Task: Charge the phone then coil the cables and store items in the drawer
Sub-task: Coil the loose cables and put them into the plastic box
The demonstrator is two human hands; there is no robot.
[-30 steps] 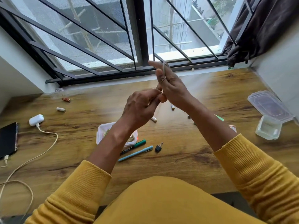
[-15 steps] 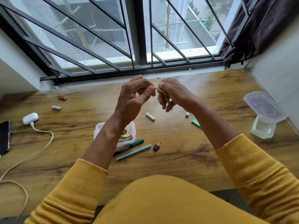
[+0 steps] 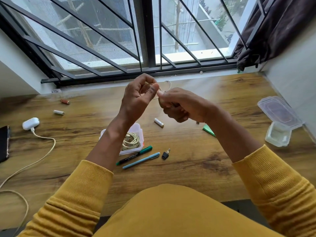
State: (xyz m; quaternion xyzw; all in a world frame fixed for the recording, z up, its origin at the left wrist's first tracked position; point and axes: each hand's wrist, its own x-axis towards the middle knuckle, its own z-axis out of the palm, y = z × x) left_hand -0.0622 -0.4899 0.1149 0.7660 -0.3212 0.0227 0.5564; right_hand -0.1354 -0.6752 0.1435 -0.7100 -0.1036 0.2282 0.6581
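Both hands were raised above the counter point(image 3: 188, 159), close together near the window. The left hand point(image 3: 136, 98) had its fingers curled, thumb and forefinger pinching a thin pale band point(image 3: 168, 83) that looped up between the hands. The right hand point(image 3: 181, 105) was closed too, its thumb pressed on the same band and its other fingers folded around something small I could not make out.

The band looked light, soft and stretchy, the sort of thing that slips or snaps back if let go, so I judged it best held as it was, pinched at two points and kept taut.

Below the left wrist sat an open tub point(image 3: 136, 132) holding a coiled cable point(image 3: 131, 142), already wound and limp enough to spring loose. At the far left edge lay the phone point(image 3: 4, 142), with a white case point(image 3: 30, 123) beside it on its own cable point(image 3: 42, 151). Pens, batteries and a key lay scattered about, and no drawer was in sight.
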